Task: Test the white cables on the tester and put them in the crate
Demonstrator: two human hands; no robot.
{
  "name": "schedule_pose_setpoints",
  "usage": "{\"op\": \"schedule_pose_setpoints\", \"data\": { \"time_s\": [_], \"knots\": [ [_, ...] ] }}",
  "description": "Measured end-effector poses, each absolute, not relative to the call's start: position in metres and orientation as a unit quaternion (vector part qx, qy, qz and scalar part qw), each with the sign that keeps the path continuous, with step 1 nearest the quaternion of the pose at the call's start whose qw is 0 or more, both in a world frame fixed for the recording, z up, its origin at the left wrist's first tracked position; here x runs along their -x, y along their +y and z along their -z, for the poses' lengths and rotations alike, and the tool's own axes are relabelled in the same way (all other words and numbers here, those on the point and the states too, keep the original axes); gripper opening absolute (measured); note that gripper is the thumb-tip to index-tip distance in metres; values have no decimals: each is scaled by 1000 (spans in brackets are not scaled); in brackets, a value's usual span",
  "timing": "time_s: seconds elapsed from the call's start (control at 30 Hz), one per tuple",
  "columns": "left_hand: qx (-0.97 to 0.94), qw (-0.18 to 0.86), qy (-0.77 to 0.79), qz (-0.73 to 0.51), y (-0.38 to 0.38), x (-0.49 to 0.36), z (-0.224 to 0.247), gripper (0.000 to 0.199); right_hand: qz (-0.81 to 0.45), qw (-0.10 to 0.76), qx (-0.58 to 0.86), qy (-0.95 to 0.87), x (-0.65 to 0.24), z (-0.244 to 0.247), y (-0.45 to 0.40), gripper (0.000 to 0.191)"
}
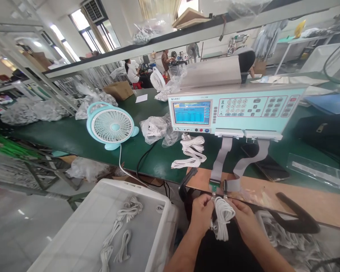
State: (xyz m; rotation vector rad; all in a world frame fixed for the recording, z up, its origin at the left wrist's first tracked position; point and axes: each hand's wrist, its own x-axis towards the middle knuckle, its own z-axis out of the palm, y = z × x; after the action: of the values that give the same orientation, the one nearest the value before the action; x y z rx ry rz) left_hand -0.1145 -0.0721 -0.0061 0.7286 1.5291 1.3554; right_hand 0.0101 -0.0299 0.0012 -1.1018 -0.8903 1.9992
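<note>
My left hand (201,215) and my right hand (243,216) both grip a coiled white cable (222,217) at the front edge of a brown board (289,196). The cable's ends reach up to small connectors (219,187) fixed on the board's edge. Two grey ribbon cables (219,162) run from those connectors up to a pale blue tester (235,109) with a lit screen (192,112) and keypad. More coiled white cables (190,151) lie on the green bench just below the tester.
A white bin (102,230) with several coiled cables stands at lower left. A turquoise desk fan (111,126) and bags of cables (155,128) sit on the green bench (73,138). Another pile of cables (289,238) lies at lower right. People sit far back.
</note>
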Motion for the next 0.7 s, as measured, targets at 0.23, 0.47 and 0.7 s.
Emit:
{"op": "schedule_pose_setpoints", "data": {
  "time_s": [0.23, 0.47, 0.7],
  "knots": [
    [-194, 491, 601, -600, -70, 105, 4, 31, -772, 339, 424, -330, -9, -3, -31, 26],
    [-204, 490, 591, -607, -69, 105, 5, 38, -769, 352, 435, -308, -6, 2, -29, 30],
    [-247, 495, 578, -600, -62, 105, 4, 32, -751, 361, 473, -287, -5, -6, -32, 40]
  ]
}}
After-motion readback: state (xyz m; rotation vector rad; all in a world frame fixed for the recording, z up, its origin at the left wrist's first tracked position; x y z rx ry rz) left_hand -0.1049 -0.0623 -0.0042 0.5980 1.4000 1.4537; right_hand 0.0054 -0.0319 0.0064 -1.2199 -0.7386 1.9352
